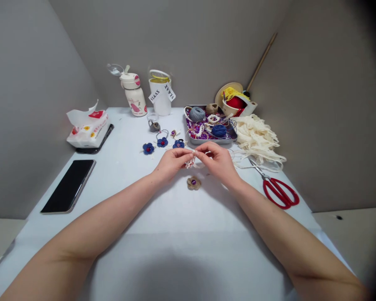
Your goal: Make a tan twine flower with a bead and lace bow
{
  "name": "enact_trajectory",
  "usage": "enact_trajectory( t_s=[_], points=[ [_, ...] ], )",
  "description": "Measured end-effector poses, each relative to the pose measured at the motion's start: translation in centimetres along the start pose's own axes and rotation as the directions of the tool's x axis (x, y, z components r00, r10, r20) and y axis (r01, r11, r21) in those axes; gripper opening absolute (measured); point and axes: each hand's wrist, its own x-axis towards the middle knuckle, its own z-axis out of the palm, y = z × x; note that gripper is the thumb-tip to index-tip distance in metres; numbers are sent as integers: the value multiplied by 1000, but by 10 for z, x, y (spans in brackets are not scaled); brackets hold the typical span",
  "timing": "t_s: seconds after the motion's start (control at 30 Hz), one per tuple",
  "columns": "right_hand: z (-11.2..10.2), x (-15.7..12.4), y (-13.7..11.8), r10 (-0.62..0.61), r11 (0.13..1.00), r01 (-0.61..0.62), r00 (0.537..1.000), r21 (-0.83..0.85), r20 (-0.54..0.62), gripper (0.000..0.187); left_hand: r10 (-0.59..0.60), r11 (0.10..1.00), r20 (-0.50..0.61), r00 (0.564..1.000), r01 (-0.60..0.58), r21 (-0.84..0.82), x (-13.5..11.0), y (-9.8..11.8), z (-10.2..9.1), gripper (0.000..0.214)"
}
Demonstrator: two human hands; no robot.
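Note:
My left hand (173, 162) and my right hand (218, 161) meet over the middle of the white table (163, 234). Both pinch a small whitish lace piece (192, 162) between their fingertips, with thin cream thread trailing off to the right. Just below the hands lies a tan burlap flower with a purple bead (194, 182). Behind the hands lie three blue flowers (162, 142) with beads in their centres.
A metal tray (207, 140) holds yarn balls, trims and beads. Beside it are a cream ribbon heap (257, 136), red scissors (278, 190), a bowl of red and yellow yarn (235, 102), a bottle (133, 94), a white cup (160, 93), tissues (87, 127) and a phone (69, 185).

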Motion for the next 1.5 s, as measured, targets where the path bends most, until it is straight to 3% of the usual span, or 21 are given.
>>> enact_trajectory(
  t_s=[0.23,0.5,0.63,0.77,0.9,0.97,1.23,1.4,1.5],
  points=[
    [-2,1,-3,11,1000,-12,999,-28,-49,13,0,1000,18,1000,0,1,1,-1,0,23],
    [1,0,-8,103,994,-102,994,31,-34,14,68,964,-52,996,-52,262,-7,10,6,22],
    [0,1,-6,104,990,-106,994,94,22,18,100,967,-82,992,-77,243,-4,8,5,20],
    [-3,4,-2,92,994,-99,988,51,127,26,79,994,-77,994,-73,79,2,1,0,24],
    [-5,4,-2,125,990,-137,946,19,298,30,71,997,-69,995,-72,-18,4,-1,-2,25],
    [-5,4,-2,170,982,-187,931,22,322,31,67,997,-76,995,-69,-22,5,-1,-2,24],
    [-3,4,3,242,963,-262,945,66,220,32,51,998,-93,994,-48,35,5,-2,-2,25],
    [-3,4,0,275,944,-306,936,122,220,29,65,996,-52,996,-62,67,6,-3,-2,19],
    [-3,4,0,281,933,-318,936,169,213,28,67,996,-94,993,-60,68,6,-3,-1,22]
  ],
)
